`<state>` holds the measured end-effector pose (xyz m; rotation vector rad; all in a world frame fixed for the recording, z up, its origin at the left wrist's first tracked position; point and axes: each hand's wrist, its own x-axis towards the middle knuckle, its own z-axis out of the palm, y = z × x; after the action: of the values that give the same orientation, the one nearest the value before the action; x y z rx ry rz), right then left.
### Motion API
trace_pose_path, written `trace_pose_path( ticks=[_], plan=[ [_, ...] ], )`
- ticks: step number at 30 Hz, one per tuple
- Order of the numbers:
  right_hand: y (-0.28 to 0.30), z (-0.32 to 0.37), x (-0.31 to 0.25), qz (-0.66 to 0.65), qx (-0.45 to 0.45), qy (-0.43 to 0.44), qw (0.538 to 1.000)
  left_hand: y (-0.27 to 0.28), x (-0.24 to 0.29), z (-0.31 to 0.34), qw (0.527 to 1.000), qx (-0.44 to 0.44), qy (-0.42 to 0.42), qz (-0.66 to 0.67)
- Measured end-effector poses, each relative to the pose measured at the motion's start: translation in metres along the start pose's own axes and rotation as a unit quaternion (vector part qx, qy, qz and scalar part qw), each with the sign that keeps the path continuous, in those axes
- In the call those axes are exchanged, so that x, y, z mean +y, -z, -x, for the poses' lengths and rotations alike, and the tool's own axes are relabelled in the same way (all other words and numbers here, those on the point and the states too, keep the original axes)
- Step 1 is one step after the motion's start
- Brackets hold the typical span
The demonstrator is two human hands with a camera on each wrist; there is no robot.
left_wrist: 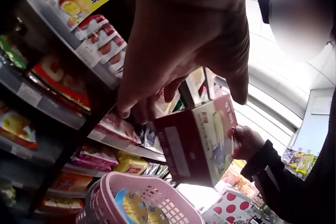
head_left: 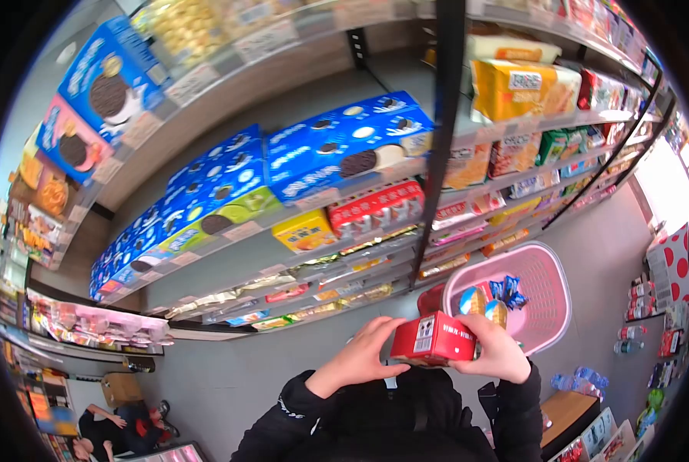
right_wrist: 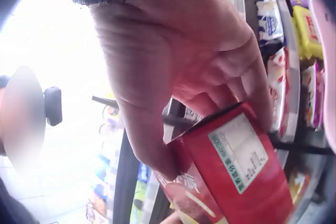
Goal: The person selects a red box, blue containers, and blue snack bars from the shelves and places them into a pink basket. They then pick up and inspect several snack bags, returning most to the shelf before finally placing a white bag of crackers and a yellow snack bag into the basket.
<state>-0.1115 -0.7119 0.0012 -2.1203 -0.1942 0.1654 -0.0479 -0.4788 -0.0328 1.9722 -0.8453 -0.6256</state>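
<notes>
A red cardboard box with a white printed label is held in front of the chest. My right hand grips its right end, thumb on one face and fingers behind, as the right wrist view shows on the box. My left hand is at the box's other end, its fingers spread. In the left wrist view, this hand hangs over the box with thumb and fingers parted. Beyond the box stands a pink basket holding blue-wrapped packs and round-topped containers.
Store shelves run across the front, carrying blue cookie boxes, a yellow box and a yellow snack pack. A black shelf post rises ahead. Bottles stand at right; a seated person is at lower left.
</notes>
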Motion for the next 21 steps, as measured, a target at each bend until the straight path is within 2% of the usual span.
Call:
trace_pose_path(
  ticks=[3, 5, 7, 8, 10, 11, 13, 14, 15, 17, 19, 21],
  plan=[
    [-0.026, -0.022, -0.028, -0.020, -0.040, 0.066, 0.997, 0.029, -0.017, 0.032, 1.000, 0.025, 0.006, 0.006],
    [-0.051, -0.040, -0.047, -0.023, -0.085, 0.067, 0.994, 0.050, -0.025, 0.055, 1.000, -0.003, -0.023, 0.017],
    [-0.078, -0.057, -0.060, 0.018, -0.096, 0.105, 0.990, 0.065, -0.040, 0.081, 0.999, 0.029, -0.017, 0.025],
    [-0.089, -0.067, -0.068, 0.002, -0.108, 0.091, 0.990, 0.073, -0.052, 0.094, 0.997, 0.064, 0.000, 0.036],
    [-0.119, -0.085, -0.077, 0.000, -0.006, 0.120, 0.993, 0.084, -0.076, 0.121, 0.984, 0.141, 0.037, 0.098],
    [-0.133, -0.094, -0.083, 0.005, 0.040, 0.118, 0.992, 0.093, -0.085, 0.131, 0.984, 0.145, 0.037, 0.099],
    [-0.153, -0.112, -0.092, -0.028, 0.015, 0.086, 0.996, 0.110, -0.096, 0.144, 0.956, 0.243, 0.064, 0.152],
    [-0.162, -0.122, -0.096, -0.061, -0.005, 0.053, 0.997, 0.117, -0.106, 0.146, 0.943, 0.299, 0.023, 0.143],
    [-0.171, -0.133, -0.100, -0.060, -0.005, 0.054, 0.997, 0.127, -0.112, 0.148, 0.943, 0.300, 0.022, 0.142],
    [-0.187, -0.152, -0.110, -0.106, -0.027, 0.111, 0.988, 0.151, -0.119, 0.147, 0.936, 0.348, -0.025, 0.054],
    [-0.197, -0.168, -0.123, -0.075, 0.009, 0.118, 0.990, 0.170, -0.124, 0.138, 0.923, 0.379, -0.038, 0.061],
    [-0.207, -0.185, -0.130, -0.095, 0.082, 0.177, 0.976, 0.189, -0.127, 0.131, 0.921, 0.389, -0.025, 0.013]
  ],
)
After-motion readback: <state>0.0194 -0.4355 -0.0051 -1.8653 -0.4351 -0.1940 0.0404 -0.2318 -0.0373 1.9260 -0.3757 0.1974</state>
